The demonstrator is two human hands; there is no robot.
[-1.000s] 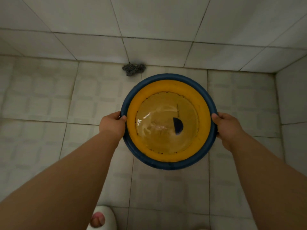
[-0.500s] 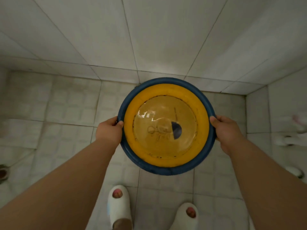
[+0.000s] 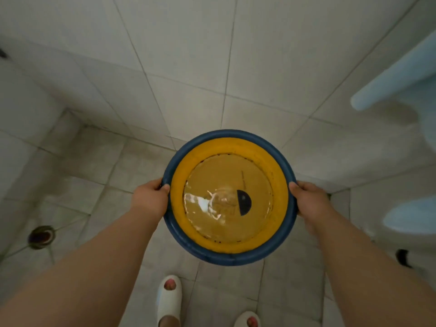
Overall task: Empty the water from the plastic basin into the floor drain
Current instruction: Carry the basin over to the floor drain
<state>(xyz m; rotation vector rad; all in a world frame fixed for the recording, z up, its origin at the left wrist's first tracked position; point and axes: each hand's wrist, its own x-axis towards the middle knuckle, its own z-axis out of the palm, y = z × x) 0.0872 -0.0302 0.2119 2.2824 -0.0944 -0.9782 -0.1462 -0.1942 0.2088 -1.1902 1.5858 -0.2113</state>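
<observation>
I hold a round plastic basin, yellow inside with a dark blue rim, level in front of me above the tiled floor. Shallow water glints over its bottom, where a dark half-circle mark shows. My left hand grips the rim on the left side. My right hand grips the rim on the right. The floor drain, a dark round opening, lies on the floor far to the left, well apart from the basin.
White tiled walls meet in a corner right behind the basin. A pale blue fixture juts out at the upper right, with a white fixture below it. My feet in white slippers stand under the basin.
The view has swung right and upward; the floor drain now shows at the left and a pale blue fixture at the right. Both hands keep their grip on the basin rim.
</observation>
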